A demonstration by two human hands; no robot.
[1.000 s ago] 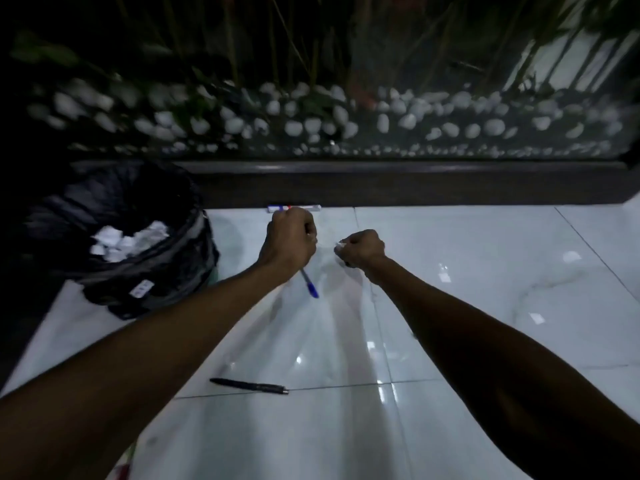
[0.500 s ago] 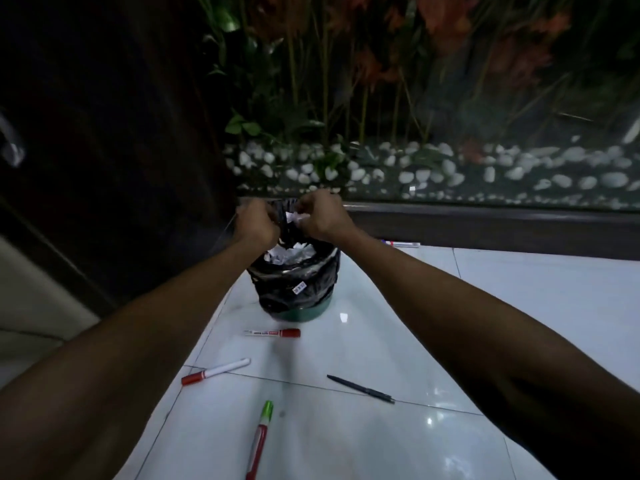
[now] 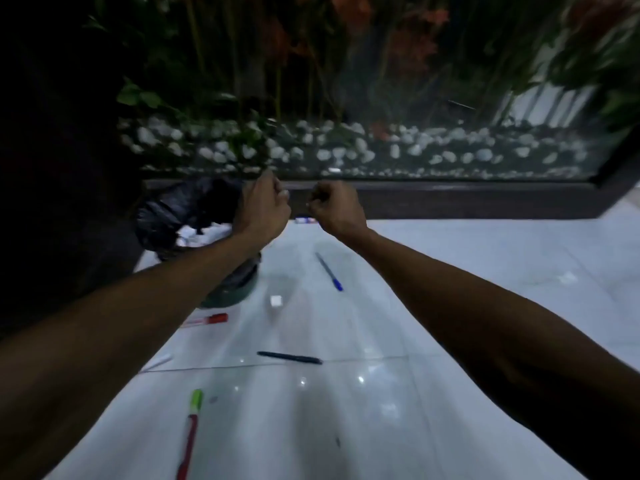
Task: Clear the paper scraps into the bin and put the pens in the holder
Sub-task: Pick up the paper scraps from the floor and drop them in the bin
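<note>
Both hands are raised with fingers curled into loose fists. Left hand (image 3: 263, 206) is over the far edge of the bin (image 3: 187, 209); right hand (image 3: 334, 207) is beside it to the right, apart. Motion blur; can't tell if either holds anything, maybe a tiny white bit at the right fingertips, unclear.

Bin has a black liner and white paper scraps (image 3: 201, 233) inside, and is partly hidden behind the left forearm.

Pens on the white tiled floor (image 3: 450, 271), six counted: blue pen (image 3: 329, 271) right of the bin, black pen (image 3: 289, 357) nearer, red-capped marker (image 3: 207, 320) just in front of the bin, green-capped red marker (image 3: 190, 434) nearest, cut off by the bottom edge, white pen (image 3: 157, 363) mostly hidden by the left arm, and a small one (image 3: 304, 220) by the dark ledge (image 3: 467, 199), between the hands, hard to make out.

Loose scraps on the floor: two, one (image 3: 276, 301) near the bin, another (image 3: 568, 278) far right. No holder visible.
</note>
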